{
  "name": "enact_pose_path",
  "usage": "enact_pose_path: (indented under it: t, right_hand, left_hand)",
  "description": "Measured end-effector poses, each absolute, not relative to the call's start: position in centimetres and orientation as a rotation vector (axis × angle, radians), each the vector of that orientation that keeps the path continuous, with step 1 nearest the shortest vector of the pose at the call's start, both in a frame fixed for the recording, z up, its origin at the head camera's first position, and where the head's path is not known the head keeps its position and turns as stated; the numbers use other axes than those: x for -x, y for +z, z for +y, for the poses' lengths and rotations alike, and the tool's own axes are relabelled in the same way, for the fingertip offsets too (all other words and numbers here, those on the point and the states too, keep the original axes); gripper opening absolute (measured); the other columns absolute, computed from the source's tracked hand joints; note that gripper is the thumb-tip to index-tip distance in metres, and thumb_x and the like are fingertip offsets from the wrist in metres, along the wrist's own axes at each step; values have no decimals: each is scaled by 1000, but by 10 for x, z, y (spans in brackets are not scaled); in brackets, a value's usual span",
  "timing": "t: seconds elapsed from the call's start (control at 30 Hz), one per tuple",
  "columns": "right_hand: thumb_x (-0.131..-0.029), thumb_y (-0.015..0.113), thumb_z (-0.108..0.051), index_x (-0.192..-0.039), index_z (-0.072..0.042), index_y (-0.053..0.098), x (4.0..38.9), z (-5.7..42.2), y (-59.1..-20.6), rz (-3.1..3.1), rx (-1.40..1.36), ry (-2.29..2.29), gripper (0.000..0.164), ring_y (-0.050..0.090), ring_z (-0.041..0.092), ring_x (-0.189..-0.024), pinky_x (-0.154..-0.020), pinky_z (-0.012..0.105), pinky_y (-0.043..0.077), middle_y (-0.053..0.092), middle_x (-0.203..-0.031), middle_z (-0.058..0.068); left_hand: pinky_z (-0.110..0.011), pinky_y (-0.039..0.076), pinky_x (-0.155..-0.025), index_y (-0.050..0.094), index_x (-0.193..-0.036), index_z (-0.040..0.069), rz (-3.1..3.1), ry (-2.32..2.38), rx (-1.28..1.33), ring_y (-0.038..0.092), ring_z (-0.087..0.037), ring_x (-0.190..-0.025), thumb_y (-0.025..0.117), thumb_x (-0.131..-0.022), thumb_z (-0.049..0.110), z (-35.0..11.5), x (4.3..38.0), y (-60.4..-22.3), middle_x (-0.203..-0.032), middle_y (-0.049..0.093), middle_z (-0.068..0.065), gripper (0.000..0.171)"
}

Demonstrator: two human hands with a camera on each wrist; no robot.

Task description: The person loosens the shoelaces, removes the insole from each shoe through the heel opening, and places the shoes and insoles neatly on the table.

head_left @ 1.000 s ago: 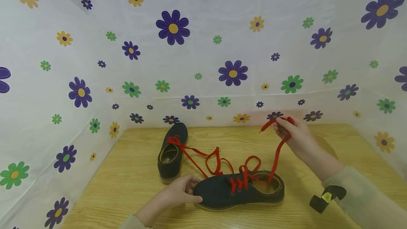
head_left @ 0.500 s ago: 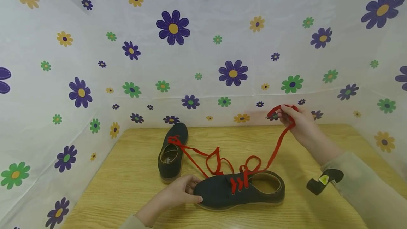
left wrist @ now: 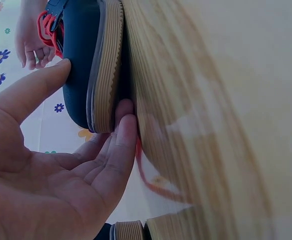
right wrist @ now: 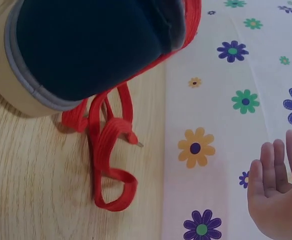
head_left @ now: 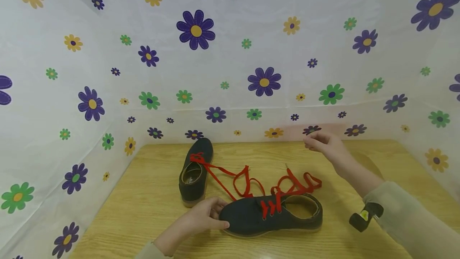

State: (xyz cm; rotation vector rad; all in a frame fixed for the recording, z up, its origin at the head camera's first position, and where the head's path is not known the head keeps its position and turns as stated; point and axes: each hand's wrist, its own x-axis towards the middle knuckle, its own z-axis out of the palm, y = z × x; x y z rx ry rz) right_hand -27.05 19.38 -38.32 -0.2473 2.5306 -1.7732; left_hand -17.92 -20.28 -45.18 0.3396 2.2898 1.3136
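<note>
A dark navy shoe (head_left: 248, 219) lies sideways on the wooden table, toe to the left, with red lacing across its front. My left hand (head_left: 201, 219) grips the toe: in the left wrist view the thumb (left wrist: 50, 80) presses the upper while the fingers (left wrist: 118, 145) reach under the ribbed tan sole (left wrist: 108, 70). Behind the shoe's opening, a loose red shoelace (head_left: 305, 190) lies in loops on the table, its tip (right wrist: 139, 144) visible in the right wrist view. Above and right of that lace hovers my right hand (head_left: 328, 147), fingers loosely bent, holding nothing.
A second dark shoe (head_left: 192, 193) stands farther back on the left, heel toward me. Its red lace (head_left: 221, 170) trails to behind the near shoe. A white flowered sheet (head_left: 230, 59) rises around the table (head_left: 151, 195). A black strap (head_left: 363, 219) hangs from my right sleeve.
My right hand, which held the red lace up, rose slightly, then let it go and came lower. The lace has dropped onto the table behind the shoe. My left hand stays at the toe.
</note>
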Motion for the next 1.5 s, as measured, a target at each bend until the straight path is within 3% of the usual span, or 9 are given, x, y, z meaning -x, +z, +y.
enact_pose_path:
  t: [0.2, 0.6, 0.83, 1.2, 1.5]
  right_hand:
    - [-109, 61, -25, -119, 1, 63, 264, 193, -379, 2439, 320, -1832, 28, 67, 3, -94, -90, 15, 57, 68, -96, -14]
    - [-108, 58, -16, -113, -7, 63, 242, 184, -370, 2208, 332, -1902, 11, 67, 8, -97, -91, 18, 58, 67, -101, -8]
    - [-108, 59, -17, -120, -2, 62, 228, 179, -371, 2154, 314, -1846, 20, 66, 10, -98, -92, 20, 59, 66, -106, -5]
    - [-107, 60, -16, -117, -5, 64, 213, 182, -389, 2088, 382, -1789, 15, 65, 11, -94, -85, 22, 59, 66, -102, -4]
    - [-107, 61, -13, -120, 0, 63, 205, 191, -402, 1983, 443, -1784, 18, 68, 10, -99, -91, 21, 60, 69, -107, -3]
  left_hand:
    - [-35, 60, -84, 61, -132, -5, 2287, 1308, -334, 68, -17, -94, 82, -91, 5, -203, 180, -452, -113, 69, -12, 48]
    - [-36, 60, -84, 62, -132, -4, 2310, 1291, -331, 67, -16, -94, 83, -90, 5, -203, 181, -451, -113, 69, -11, 48]
    - [-36, 60, -84, 61, -132, -5, 2302, 1296, -346, 68, -17, -94, 83, -90, 5, -203, 181, -452, -113, 69, -12, 48]
    - [-36, 61, -86, 62, -131, -5, 2301, 1321, -340, 68, -17, -95, 83, -89, 4, -203, 179, -454, -114, 69, -12, 48]
    - [-35, 61, -85, 61, -132, -6, 2266, 1356, -317, 68, -17, -94, 83, -88, 2, -203, 180, -455, -114, 69, -13, 49]
